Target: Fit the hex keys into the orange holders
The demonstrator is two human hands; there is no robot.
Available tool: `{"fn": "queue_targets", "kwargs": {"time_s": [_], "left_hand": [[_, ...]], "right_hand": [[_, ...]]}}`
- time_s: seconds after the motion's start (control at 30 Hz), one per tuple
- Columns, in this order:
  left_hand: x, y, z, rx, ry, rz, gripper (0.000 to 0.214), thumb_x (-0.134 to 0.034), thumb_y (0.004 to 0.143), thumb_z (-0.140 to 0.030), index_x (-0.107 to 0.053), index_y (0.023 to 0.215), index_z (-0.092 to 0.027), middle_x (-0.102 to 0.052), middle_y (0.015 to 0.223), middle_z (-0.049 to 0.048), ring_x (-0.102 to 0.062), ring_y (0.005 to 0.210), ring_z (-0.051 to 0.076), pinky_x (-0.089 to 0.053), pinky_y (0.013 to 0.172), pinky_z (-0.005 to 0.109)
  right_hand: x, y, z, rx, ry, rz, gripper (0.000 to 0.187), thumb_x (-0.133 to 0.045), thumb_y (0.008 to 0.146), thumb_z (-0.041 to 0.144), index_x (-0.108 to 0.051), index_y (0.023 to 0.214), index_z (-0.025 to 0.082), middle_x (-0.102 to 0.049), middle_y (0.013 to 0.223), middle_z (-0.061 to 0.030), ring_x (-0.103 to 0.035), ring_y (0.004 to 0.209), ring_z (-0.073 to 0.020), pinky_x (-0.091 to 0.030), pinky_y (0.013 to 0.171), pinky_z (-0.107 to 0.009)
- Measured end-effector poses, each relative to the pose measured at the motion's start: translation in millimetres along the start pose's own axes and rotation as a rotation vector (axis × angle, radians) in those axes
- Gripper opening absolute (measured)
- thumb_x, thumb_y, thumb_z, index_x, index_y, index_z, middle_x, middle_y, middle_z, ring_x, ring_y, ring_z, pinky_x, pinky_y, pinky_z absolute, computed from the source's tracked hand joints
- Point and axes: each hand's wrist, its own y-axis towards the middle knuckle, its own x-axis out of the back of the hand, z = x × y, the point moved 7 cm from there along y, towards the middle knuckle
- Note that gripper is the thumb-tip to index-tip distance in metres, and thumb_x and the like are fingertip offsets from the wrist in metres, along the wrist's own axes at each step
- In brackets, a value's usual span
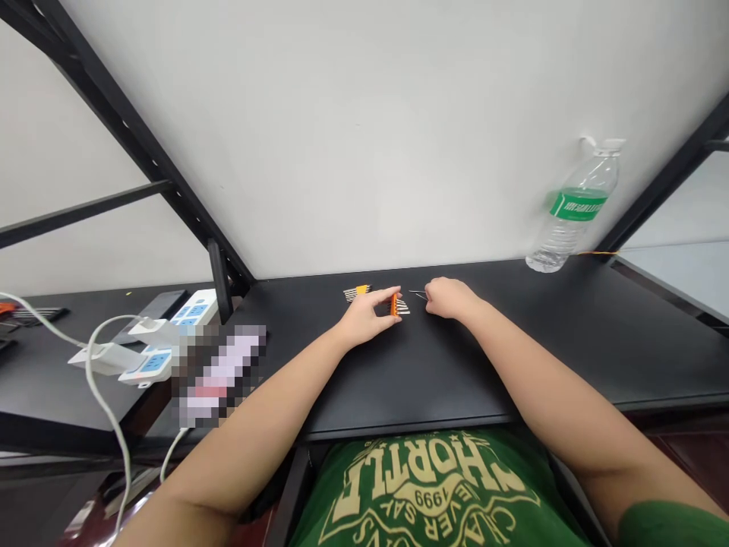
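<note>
Our left grip (369,313) spans an orange holder (394,305), silver rods (403,308) seated in it. Rightward, our right grip (440,295) pinches loose rods (418,292): we judge filling partly done, these left. A yellow-banded set (361,290) lies just beyond the left grip.

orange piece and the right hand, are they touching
Apart: the head view shows a strip of black tabletop between the right hand and the orange piece.

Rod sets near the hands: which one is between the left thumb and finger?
The orange rod set, nearer the right hand; the yellow-banded rod set lies beyond the left hand.
</note>
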Motion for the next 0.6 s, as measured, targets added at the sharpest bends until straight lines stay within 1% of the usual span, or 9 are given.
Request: {"fn": "queue_targets", "kwargs": {"time_s": [0.07, 0.17, 0.27, 0.33, 0.37, 0.5, 0.6], "left_hand": [[0.3, 0, 1, -0.003, -0.047, -0.01, 0.078, -0.08, 0.078, -0.026, -0.049, 0.149, -0.022, -0.07, 0.132, 0.0092, -0.069, 0.121, 0.025, -0.05, 0.115, 0.046], [0.6, -1, 2, 0.009, -0.091, -0.007, 0.085, -0.08, 0.078, -0.025, -0.04, 0.152, -0.023, -0.069, 0.132, 0.0101, -0.068, 0.122, 0.025, -0.05, 0.115, 0.046], [1.4, -2, 0, 0.013, -0.079, -0.002, 0.082, -0.081, 0.077, -0.025, -0.041, 0.149, -0.024, -0.069, 0.132, 0.0104, -0.067, 0.124, 0.026, -0.049, 0.115, 0.047], [1.6, -1, -2, 0.007, -0.074, 0.0, 0.08, -0.081, 0.077, -0.026, -0.043, 0.148, -0.024, -0.07, 0.132, 0.0104, -0.067, 0.125, 0.026, -0.049, 0.115, 0.047], [1.6, -1, -3, 0.004, -0.076, -0.001, 0.079, -0.081, 0.078, -0.026, -0.043, 0.147, -0.024, -0.07, 0.131, 0.0103, -0.067, 0.124, 0.027, -0.049, 0.114, 0.047], [2.0, 0, -4, -0.002, -0.086, -0.017, 0.075, -0.08, 0.078, -0.026, -0.046, 0.144, -0.023, -0.072, 0.128, 0.0094, -0.07, 0.119, 0.026, -0.051, 0.112, 0.046], [1.3, 0, -2, 0.005, -0.099, -0.012, 0.072, -0.08, 0.078, -0.026, -0.048, 0.142, -0.023, -0.072, 0.128, 0.009, -0.07, 0.119, 0.025, -0.051, 0.112, 0.046]], "right_hand": [[2, -2, 1, 0.015, 0.046, -0.024, 0.004, -0.068, 0.075, 0.016, -0.069, 0.078, 0.018, -0.072, 0.091, -0.0135, -0.063, 0.069, -0.0221, -0.039, 0.059, -0.031], [11, -7, 9, 0.12, 0.232, -0.096, 0.008, -0.064, 0.075, 0.014, -0.064, 0.079, 0.02, -0.069, 0.081, -0.0054, -0.058, 0.067, -0.0172, -0.038, 0.06, -0.029], [23, -15, 21, 0.258, 0.534, -0.153, 0.011, -0.059, 0.08, 0.014, -0.064, 0.085, 0.022, -0.066, 0.077, 0.0004, -0.056, 0.067, -0.0144, -0.041, 0.064, -0.027], [30, -20, 28, 0.318, 0.693, -0.176, 0.013, -0.057, 0.083, 0.016, -0.067, 0.09, 0.021, -0.067, 0.082, 0.0002, -0.057, 0.07, -0.0142, -0.043, 0.067, -0.027], [33, -22, 31, 0.342, 0.734, -0.19, 0.015, -0.056, 0.084, 0.017, -0.068, 0.092, 0.021, -0.067, 0.084, -0.0006, -0.058, 0.072, -0.0143, -0.044, 0.068, -0.027], [40, -26, 36, 0.397, 0.699, -0.254, 0.02, -0.056, 0.086, 0.015, -0.073, 0.093, 0.02, -0.065, 0.088, -0.0027, -0.056, 0.073, -0.0139, -0.043, 0.07, -0.028], [41, -27, 35, 0.41, 0.647, -0.261, 0.021, -0.055, 0.088, 0.014, -0.074, 0.093, 0.02, -0.063, 0.087, -0.0027, -0.055, 0.071, -0.0135, -0.042, 0.068, -0.027]]}}
